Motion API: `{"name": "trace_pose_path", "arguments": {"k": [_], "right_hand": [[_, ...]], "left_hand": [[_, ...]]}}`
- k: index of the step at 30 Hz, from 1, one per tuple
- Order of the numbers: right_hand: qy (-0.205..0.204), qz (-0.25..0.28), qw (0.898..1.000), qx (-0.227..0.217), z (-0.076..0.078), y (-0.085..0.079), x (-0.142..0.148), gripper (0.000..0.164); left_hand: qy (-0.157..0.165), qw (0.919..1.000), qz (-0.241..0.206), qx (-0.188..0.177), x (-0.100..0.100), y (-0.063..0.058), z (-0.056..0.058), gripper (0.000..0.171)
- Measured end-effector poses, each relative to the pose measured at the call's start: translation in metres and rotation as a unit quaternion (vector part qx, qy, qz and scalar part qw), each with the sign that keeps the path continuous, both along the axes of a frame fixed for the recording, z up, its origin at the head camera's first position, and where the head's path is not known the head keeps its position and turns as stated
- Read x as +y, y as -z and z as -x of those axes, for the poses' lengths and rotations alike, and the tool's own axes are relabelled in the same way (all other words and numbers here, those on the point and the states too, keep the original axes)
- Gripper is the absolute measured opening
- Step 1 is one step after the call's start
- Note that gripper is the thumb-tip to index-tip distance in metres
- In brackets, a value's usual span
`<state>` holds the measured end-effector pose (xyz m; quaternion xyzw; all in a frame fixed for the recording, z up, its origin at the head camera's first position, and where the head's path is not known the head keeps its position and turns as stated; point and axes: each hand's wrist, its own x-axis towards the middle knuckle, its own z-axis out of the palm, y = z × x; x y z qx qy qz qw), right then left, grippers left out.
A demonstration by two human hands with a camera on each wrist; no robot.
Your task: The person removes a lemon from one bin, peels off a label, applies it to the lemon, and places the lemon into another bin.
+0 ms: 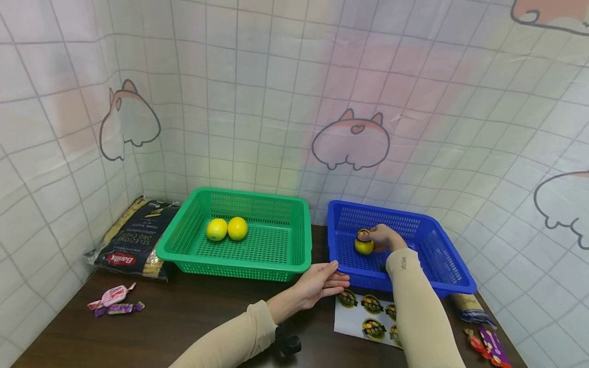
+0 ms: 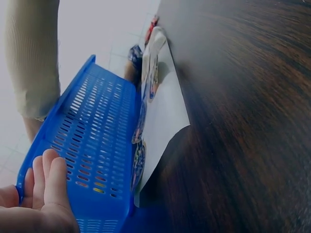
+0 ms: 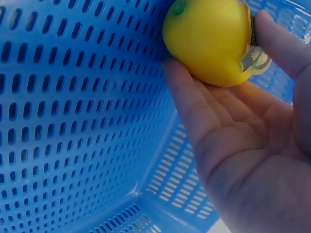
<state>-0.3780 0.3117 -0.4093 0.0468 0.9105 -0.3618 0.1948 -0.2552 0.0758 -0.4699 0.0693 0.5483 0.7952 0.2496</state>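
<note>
At the far left of the frame, a black food bag (image 1: 133,237) is lying next to the green basket, maybe pushed aside to leave room. Below it, a pink candy (image 1: 114,295) and a purple candy (image 1: 120,308) are resting together on the dark table (image 1: 198,312). Left of the middle, the green basket (image 1: 267,250) is holding two yellow fruits (image 1: 238,228) side by side, and its walls would be stopping them from rolling away.

Near the middle, the left hand (image 1: 318,287) is pinching the rim at the blue basket's near left corner, thumb on one side and fingers on the other. It is probably keeping the basket from sliding. Just right of that hand, a white sticker sheet (image 1: 350,319) is lying in front of the blue basket (image 1: 437,258), likely to be close for grabbing.

Inside that basket, right of the middle, the right hand (image 1: 385,237) is gripping one yellow fruit with a sticker (image 3: 253,60), thumb on the sticker's side and fingers underneath. The sticker's edge is lifting, so the thumb may be pressing it down.

At the lower right, a small bag (image 1: 470,308) and two wrapped candies (image 1: 494,347) are sitting near the table's edge.
</note>
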Motion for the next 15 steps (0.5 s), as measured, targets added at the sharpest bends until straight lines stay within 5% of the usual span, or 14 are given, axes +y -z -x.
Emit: {"name": "trace_pose_path", "arguments": {"k": [10, 15], "right_hand": [[0.064, -0.052, 0.997, 0.007, 0.012, 0.006, -0.003, 0.055], [0.086, -0.101, 0.990, 0.037, 0.004, -0.003, -0.013, 0.050]], "left_hand": [[-0.008, 0.9999, 0.008, 0.005, -0.001, -0.003, -0.002, 0.039], [-0.011, 0.9999, 0.009, 0.005, -0.001, -0.002, -0.003, 0.039]]}}
